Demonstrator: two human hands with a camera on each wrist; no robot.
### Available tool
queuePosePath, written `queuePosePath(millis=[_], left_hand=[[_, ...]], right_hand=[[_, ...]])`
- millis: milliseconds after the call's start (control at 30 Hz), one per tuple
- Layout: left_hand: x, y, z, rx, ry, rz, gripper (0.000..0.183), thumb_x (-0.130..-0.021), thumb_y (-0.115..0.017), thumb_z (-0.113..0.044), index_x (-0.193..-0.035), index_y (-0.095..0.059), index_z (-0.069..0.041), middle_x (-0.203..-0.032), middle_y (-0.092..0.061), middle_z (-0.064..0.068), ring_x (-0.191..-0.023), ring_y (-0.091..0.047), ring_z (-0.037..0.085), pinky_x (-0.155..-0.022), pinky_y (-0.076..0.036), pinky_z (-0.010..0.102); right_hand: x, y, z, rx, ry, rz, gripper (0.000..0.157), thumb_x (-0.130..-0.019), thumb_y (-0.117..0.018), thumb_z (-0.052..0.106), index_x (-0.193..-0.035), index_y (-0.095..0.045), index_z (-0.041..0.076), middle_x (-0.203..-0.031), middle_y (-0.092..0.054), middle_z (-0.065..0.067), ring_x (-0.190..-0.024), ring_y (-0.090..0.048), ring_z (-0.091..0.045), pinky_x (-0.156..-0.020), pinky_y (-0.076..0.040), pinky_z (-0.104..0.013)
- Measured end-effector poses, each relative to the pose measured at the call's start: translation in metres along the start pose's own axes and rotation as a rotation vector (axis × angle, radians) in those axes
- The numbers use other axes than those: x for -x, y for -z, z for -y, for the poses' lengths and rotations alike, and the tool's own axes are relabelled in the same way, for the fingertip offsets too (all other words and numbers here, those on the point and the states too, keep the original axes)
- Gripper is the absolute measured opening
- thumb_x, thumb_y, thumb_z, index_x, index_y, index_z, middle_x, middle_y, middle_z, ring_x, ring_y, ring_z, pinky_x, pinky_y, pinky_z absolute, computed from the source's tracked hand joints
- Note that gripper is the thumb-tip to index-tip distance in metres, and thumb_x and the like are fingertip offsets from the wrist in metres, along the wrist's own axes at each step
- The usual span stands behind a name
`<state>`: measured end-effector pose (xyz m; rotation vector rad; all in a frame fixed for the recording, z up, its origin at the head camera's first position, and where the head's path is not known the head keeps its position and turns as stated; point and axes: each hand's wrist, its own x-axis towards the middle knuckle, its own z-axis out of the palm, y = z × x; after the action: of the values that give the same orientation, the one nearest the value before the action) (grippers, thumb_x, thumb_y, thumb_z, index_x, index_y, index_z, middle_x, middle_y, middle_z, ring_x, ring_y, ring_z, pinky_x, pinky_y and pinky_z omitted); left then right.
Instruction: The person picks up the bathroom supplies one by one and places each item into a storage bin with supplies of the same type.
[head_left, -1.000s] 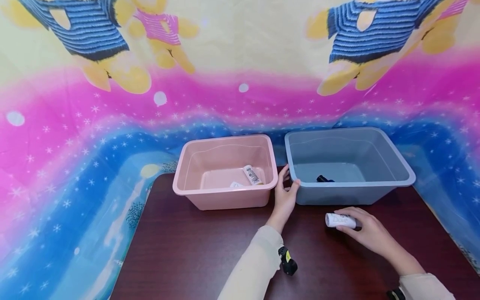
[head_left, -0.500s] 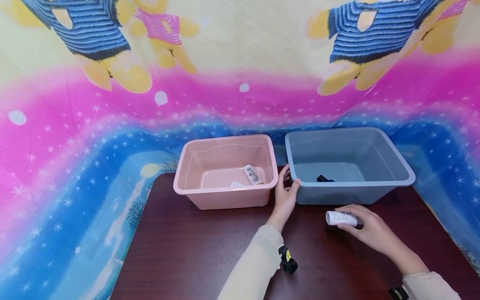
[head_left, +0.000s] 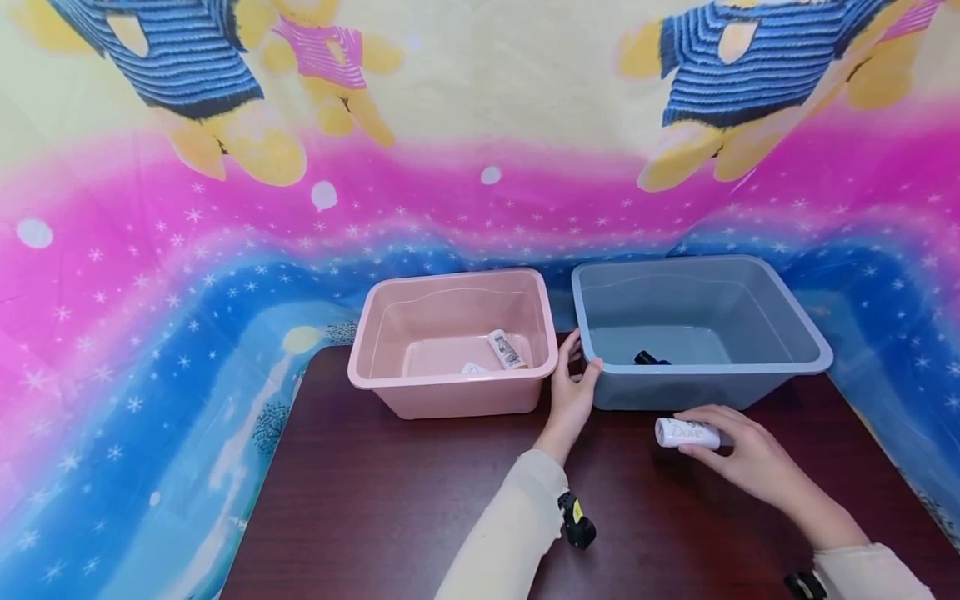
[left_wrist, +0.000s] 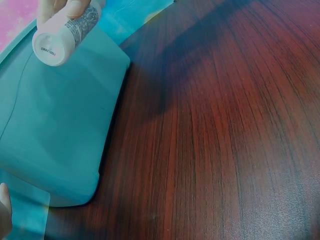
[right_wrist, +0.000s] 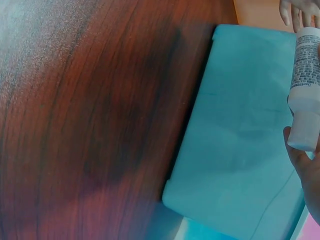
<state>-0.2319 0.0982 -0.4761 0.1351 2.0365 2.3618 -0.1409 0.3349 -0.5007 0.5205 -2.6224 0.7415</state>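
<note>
My right hand (head_left: 753,458) holds a small white bottle (head_left: 678,432) marked "Dove" on its side, between thumb and fingers, in front of the blue-grey bin (head_left: 675,388). The bottle lies level in the head view; in the right wrist view its printed label and narrower white cap show. The left wrist view shows its round base. My left hand (head_left: 572,402) rests at the left front corner of the blue-grey bin, thumb at the rim and fingers extended along the side. Inside that bin lies a dark small bottle (head_left: 648,358), partly hidden by the front wall.
A pink bin (head_left: 450,398) stands left of the blue-grey one, close to my left hand. In it are a white labelled bottle (head_left: 507,350) and a white item (head_left: 472,368) mostly hidden. Both bins stand on a dark wooden table (head_left: 390,500) before a printed cloth backdrop (head_left: 420,200).
The white bottle has turned slightly so that its "Dove" lettering shows more clearly, and my right hand has shifted a little right and up with it. My left hand stays at the bin.
</note>
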Motion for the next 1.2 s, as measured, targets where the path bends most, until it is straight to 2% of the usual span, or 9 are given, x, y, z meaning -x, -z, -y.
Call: queuePosePath(millis=[400, 633, 933, 1200], left_hand=[[-0.001, -0.002, -0.001, -0.002, 0.009, -0.012, 0.052, -0.098, -0.061, -0.011, -0.147, -0.046, -0.022, -0.138, -0.05, 0.0, -0.128, -0.043, 0.026, -0.099, -0.041, 0.041], [-0.001, -0.002, 0.0, -0.011, 0.004, -0.007, 0.053, -0.098, -0.06, -0.011, -0.149, -0.044, -0.015, -0.139, -0.05, 0.002, -0.128, -0.043, 0.026, -0.098, -0.041, 0.04], [0.0, -0.002, -0.001, -0.001, 0.001, -0.015, 0.052, -0.098, -0.06, -0.009, -0.147, -0.045, -0.02, -0.139, -0.05, 0.002, -0.129, -0.042, 0.03, -0.099, -0.04, 0.042], [-0.001, -0.002, 0.002, 0.001, 0.009, -0.02, 0.052, -0.098, -0.061, -0.011, -0.146, -0.046, -0.022, -0.139, -0.05, 0.003, -0.13, -0.042, 0.03, -0.1, -0.039, 0.044]], right_hand=[[-0.002, 0.009, 0.002, 0.01, 0.003, -0.017, 0.052, -0.065, -0.09, 0.005, -0.112, -0.072, 0.018, -0.105, -0.066, 0.002, -0.087, -0.052, -0.001, -0.07, -0.04, -0.011], [-0.002, 0.015, 0.004, 0.017, -0.011, -0.015, 0.052, -0.067, -0.09, 0.007, -0.113, -0.071, 0.019, -0.106, -0.066, 0.001, -0.086, -0.052, -0.001, -0.07, -0.04, -0.01], [-0.001, 0.022, 0.006, 0.028, -0.029, -0.005, 0.052, -0.067, -0.09, 0.008, -0.114, -0.071, 0.018, -0.106, -0.066, 0.0, -0.087, -0.05, 0.0, -0.072, -0.04, -0.008], [-0.002, 0.028, 0.009, 0.026, 0.008, -0.024, 0.053, -0.064, -0.091, 0.007, -0.113, -0.072, 0.017, -0.105, -0.066, 0.002, -0.088, -0.049, 0.001, -0.07, -0.04, -0.009]])
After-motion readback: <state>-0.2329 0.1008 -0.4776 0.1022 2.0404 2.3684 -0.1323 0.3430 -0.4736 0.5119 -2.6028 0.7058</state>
